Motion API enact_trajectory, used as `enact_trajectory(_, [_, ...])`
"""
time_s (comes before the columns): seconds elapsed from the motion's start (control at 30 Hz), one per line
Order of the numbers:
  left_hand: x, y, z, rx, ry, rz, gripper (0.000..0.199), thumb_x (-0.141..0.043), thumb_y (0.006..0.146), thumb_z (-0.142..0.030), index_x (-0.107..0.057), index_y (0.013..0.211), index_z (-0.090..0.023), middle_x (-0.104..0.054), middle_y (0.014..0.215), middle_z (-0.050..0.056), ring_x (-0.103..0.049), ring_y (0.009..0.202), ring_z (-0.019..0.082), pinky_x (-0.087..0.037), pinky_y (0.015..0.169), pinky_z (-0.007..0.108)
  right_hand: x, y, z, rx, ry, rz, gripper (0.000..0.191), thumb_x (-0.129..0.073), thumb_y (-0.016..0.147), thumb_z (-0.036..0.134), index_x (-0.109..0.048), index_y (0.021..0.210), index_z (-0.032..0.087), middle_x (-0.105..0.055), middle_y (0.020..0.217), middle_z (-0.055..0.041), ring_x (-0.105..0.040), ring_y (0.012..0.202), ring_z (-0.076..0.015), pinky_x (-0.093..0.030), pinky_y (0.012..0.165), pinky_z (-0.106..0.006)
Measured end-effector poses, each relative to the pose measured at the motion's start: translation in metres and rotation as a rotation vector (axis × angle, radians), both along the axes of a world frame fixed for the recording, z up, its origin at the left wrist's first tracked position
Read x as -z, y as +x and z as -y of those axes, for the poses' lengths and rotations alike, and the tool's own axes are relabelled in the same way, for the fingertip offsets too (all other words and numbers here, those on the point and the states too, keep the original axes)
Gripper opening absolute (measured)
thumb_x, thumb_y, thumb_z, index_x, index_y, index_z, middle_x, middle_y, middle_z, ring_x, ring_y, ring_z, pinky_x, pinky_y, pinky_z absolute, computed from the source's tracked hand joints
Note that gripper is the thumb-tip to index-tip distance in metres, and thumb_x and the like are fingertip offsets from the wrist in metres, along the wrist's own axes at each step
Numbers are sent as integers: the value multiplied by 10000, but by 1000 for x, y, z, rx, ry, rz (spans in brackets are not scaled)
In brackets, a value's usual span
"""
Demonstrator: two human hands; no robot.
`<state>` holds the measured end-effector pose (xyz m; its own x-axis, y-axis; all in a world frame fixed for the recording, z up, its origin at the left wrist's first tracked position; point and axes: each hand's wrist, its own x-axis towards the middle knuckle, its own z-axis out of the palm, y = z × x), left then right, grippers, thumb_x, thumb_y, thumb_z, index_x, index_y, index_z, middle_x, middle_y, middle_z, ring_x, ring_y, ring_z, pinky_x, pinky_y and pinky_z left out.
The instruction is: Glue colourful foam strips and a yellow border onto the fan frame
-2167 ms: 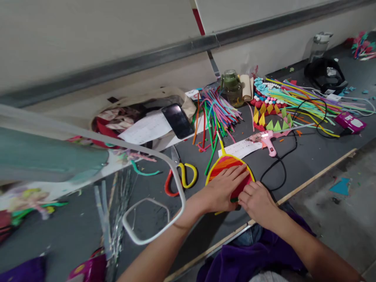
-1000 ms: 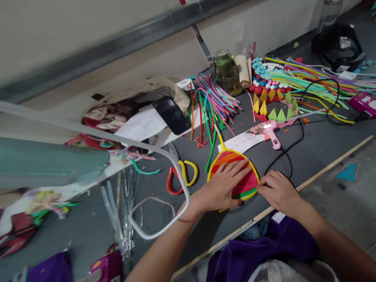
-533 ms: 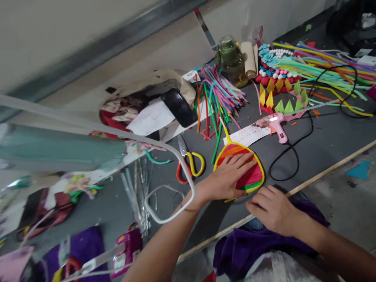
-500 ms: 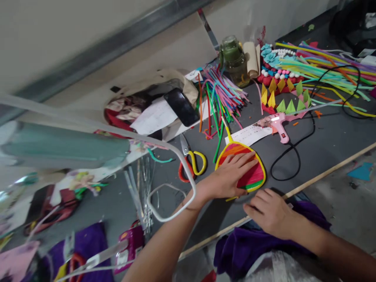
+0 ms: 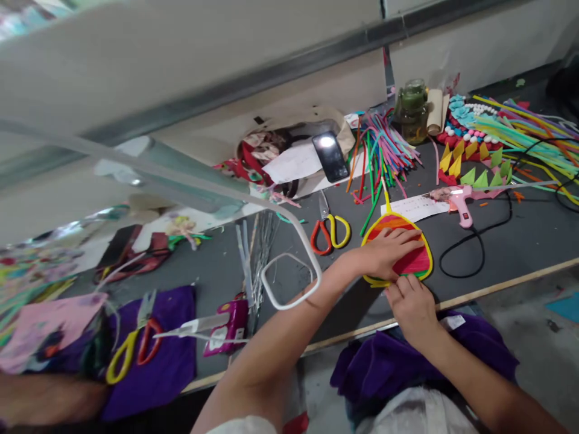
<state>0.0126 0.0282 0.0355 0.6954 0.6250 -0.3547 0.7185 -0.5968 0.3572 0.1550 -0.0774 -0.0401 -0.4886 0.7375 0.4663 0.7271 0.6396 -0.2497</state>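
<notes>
A round hand fan [image 5: 414,265], filled with red, orange and green strips and edged in yellow pipe cleaner, lies on the dark table with its handle pointing away. My left hand [image 5: 391,248] rests flat across its face, fingers stretched out, pressing it down. At the fan's lower edge, my right hand [image 5: 412,304] has its fingers bent and pinched against the rim, close to my left thumb. What exactly lies between those fingertips is partly hidden. Beyond the fan is a paper strip [image 5: 407,209], with a pink glue gun [image 5: 462,202] to its right.
Scissors [image 5: 331,232] lie left of the fan. Pipe cleaners [image 5: 389,144], a phone [image 5: 332,158], a jar [image 5: 412,111] and a paper crown [image 5: 474,166] stand farther back. A white wire frame [image 5: 312,265] hangs over my left forearm. Another person's arm [image 5: 49,398] shows at lower left.
My right hand has moved up and in to the fan's lower rim, where it was apart before. My left hand stays on the fan. The view has swung left.
</notes>
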Motion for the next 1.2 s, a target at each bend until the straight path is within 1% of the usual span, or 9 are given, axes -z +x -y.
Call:
enact_trajectory(0.13, [3, 0, -2, 34, 7, 23, 906, -704, 700, -241, -319, 1519, -196, -231, 1637, 161, -268, 1454, 378, -238, 1144, 590, -2, -6, 0, 38, 4, 48, 160, -615, 921, 125, -612, 773, 184, -578, 741, -44, -508, 751, -208, -372, 652, -323])
enact_trajectory(0.27, [9, -1, -3, 46, 38, 60, 925, -737, 697, -286, -315, 1518, -216, -239, 1635, 163, -263, 1462, 373, -240, 1139, 596, -8, 2, 2, -59, -26, -119, 225, -531, 901, 85, -558, 712, 206, -572, 711, -38, -522, 718, -195, -398, 631, -301])
enact_trajectory(0.47, [12, -2, -3, 38, 48, 99, 953, -797, 698, -412, -338, 1512, -224, -238, 1638, 161, -245, 1477, 378, -213, 1153, 601, -26, 63, 19, -180, -202, -439, 182, -497, 896, 84, -573, 807, 223, -679, 845, -48, -648, 795, -174, -514, 704, -284])
enact_trajectory(0.6, [10, -2, -2, 20, 56, 103, 962, -822, 675, -436, -364, 1497, -233, -267, 1629, 162, -260, 1473, 387, -231, 1146, 600, -14, 144, 13, 103, -213, -441, 138, -537, 918, 175, -564, 796, 236, -692, 813, -44, -678, 774, -181, -545, 715, -297])
enact_trajectory(0.73, [9, -3, -1, -7, 70, 112, 972, -842, 651, -422, -383, 1487, -237, -291, 1616, 175, -286, 1463, 399, -244, 1141, 606, 23, 246, 3, 573, -288, -456, 241, -609, 861, 457, -589, 898, 220, -682, 724, -49, -668, 598, -210, -537, 543, -309])
enact_trajectory(0.83, [6, -2, 0, -13, 86, 100, 988, -856, 632, -389, -388, 1487, -230, -300, 1612, 175, -305, 1459, 395, -238, 1154, 599, 54, 318, 12, 660, -381, -207, 375, -518, 838, 584, -666, 878, 242, -737, 847, -118, -723, 737, -311, -562, 650, -435])
enact_trajectory(0.93, [1, -1, 3, -32, 82, 58, 1029, -875, 610, -370, -378, 1500, -236, -304, 1611, 172, -330, 1449, 385, -255, 1164, 569, 74, 368, 28, 649, -543, 111, 393, -507, 788, 633, -677, 702, 290, -703, 708, -108, -702, 642, -367, -518, 564, -483])
enact_trajectory(1.07, [-5, 1, 8, -55, 57, 27, 1120, -873, 608, -339, -279, 1557, -318, -285, 1620, 156, -322, 1447, 410, -279, 1147, 591, 64, 386, 26, 810, -450, 200, 386, -461, 818, 576, -717, 793, 288, -728, 764, -158, -689, 589, -372, -459, 478, -460])
enact_trajectory(1.2, [-4, -1, 12, -76, 35, 19, 1056, -851, 641, -312, -306, 1542, -398, -247, 1640, 120, -277, 1469, 423, -273, 1148, 612, 22, 348, -12, 957, -349, 276, 546, -389, 872, 694, -756, 852, 290, -725, 679, -143, -601, 420, -305, -355, 393, -383])
